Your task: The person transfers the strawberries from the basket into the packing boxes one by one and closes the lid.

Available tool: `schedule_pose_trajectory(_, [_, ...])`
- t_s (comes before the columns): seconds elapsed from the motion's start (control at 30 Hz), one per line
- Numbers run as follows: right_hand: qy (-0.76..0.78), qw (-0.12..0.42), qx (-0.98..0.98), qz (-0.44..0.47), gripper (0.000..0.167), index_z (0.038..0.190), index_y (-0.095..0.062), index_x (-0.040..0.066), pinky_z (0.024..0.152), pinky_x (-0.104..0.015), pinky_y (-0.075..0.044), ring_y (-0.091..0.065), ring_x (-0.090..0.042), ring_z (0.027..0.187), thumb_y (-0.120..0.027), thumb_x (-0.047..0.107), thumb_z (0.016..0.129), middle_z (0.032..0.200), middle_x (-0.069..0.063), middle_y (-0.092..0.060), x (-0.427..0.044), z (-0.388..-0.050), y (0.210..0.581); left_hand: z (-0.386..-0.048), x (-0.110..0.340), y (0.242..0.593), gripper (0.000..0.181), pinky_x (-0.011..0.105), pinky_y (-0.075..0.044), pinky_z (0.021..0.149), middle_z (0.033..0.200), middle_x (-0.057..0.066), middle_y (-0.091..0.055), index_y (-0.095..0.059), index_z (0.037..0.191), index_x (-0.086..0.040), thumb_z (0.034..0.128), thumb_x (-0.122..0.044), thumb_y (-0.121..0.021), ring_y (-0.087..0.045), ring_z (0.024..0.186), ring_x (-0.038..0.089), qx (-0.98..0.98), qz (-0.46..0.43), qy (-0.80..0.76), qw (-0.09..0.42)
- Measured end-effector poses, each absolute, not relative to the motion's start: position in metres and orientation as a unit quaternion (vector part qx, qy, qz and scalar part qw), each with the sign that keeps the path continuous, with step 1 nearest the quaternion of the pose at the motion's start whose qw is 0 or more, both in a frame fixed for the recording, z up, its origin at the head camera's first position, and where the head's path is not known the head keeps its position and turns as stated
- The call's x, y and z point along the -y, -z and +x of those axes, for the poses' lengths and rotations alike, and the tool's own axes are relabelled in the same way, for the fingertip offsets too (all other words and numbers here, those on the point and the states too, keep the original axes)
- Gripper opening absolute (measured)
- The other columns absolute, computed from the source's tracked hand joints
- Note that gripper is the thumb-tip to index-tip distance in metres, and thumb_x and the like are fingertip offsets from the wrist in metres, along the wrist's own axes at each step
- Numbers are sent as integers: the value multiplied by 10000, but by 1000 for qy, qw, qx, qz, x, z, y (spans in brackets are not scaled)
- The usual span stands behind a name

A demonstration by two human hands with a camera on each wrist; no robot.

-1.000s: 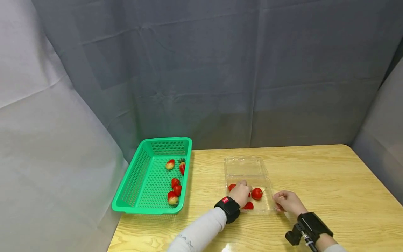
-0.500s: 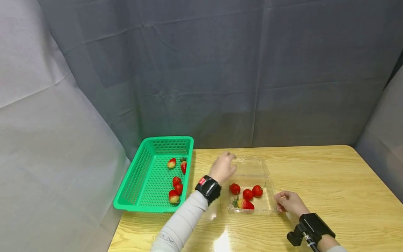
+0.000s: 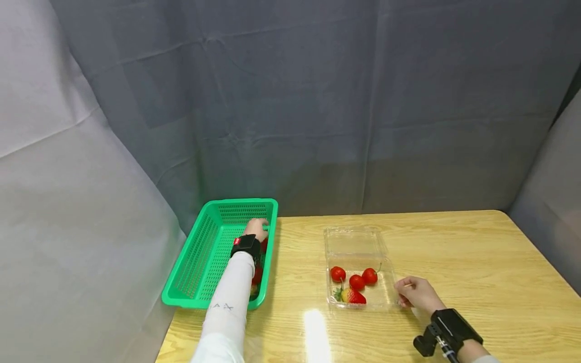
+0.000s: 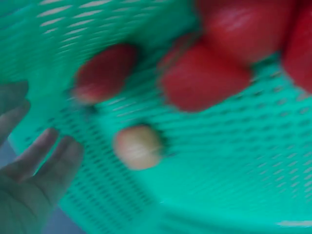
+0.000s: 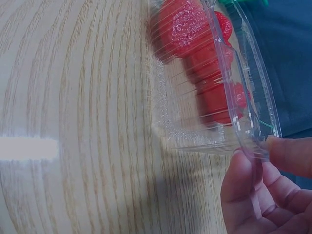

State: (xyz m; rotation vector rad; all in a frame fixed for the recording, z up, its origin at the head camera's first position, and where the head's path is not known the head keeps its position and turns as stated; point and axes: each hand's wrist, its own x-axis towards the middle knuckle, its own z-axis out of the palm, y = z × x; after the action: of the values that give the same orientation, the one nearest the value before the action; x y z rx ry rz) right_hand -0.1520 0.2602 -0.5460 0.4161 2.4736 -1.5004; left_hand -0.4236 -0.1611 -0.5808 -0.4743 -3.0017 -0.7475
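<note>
My left hand (image 3: 256,228) is over the far right part of a green plastic basket (image 3: 190,252). In the left wrist view its fingers (image 4: 61,158) are extended and hold nothing. A red strawberry (image 4: 107,73) and a paler strawberry (image 4: 139,146) lie just beyond them, blurred; several more are bunched nearby, partly hidden by my arm in the head view. My right hand (image 3: 418,293) pinches the right rim of a clear plastic clamshell box (image 3: 383,295) between thumb and fingers. In its base sit several strawberries, one with a pale top and green leaves (image 3: 354,296).
The clamshell's lid (image 3: 351,242) lies folded back behind its base. Both containers stand on a wooden table (image 3: 476,262), the basket at its left edge. A grey cloth (image 3: 290,101) hangs behind, and pale cloth (image 3: 81,201) hangs on the left.
My left hand has moved from the clamshell leftward into the green basket, uncovering the strawberries in the box. My right hand has stayed at the box's rim.
</note>
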Motion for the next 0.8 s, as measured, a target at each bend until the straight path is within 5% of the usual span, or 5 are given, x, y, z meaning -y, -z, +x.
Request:
schedule_pose_trajectory(0.13, [512,106,-841,140,191,962,-535,-120,550,-319,-479,-547,-171,556,-497,58,906,635,-80,-564,-259,-150,547,-458,188,673,325,324,-480,676,1065,64,-649,-661,1103,-135,781,-165,-697,-598,903,255,962,-143,233,-22])
schedule_pose_trajectory(0.27, [514,109,-840,139,193,965,-530,-124,554,-321,-479,-545,-170,558,-494,57,908,634,-77,-559,-258,-148,546,-443,185,675,357,365,-485,758,1083,79,-644,-667,1093,-137,744,-67,-696,-586,977,284,970,-102,220,-30])
schedule_pose_trajectory(0.43, [514,114,-838,144,188,964,-528,-114,557,-323,-482,-545,-169,561,-496,64,913,636,-71,-552,-258,-148,543,-460,194,717,371,381,-486,736,1021,90,-658,-678,1034,-117,681,-4,-701,-591,942,290,970,-120,208,25])
schedule_pose_trajectory(0.6, [519,119,-833,150,182,970,-523,-110,556,-320,-489,-550,-170,565,-499,61,913,644,-76,-553,-258,-148,544,-434,184,672,327,331,-465,605,899,123,-653,-691,908,-94,630,70,-638,-588,808,279,963,-94,242,68])
schedule_pose_trajectory(0.8, [523,113,-833,144,189,981,-520,-126,544,-310,-483,-544,-169,559,-488,47,912,643,-83,-552,-258,-148,543,-447,174,654,330,374,-474,726,1037,139,-616,-672,1050,-131,743,-19,-621,-571,920,303,966,-94,239,41])
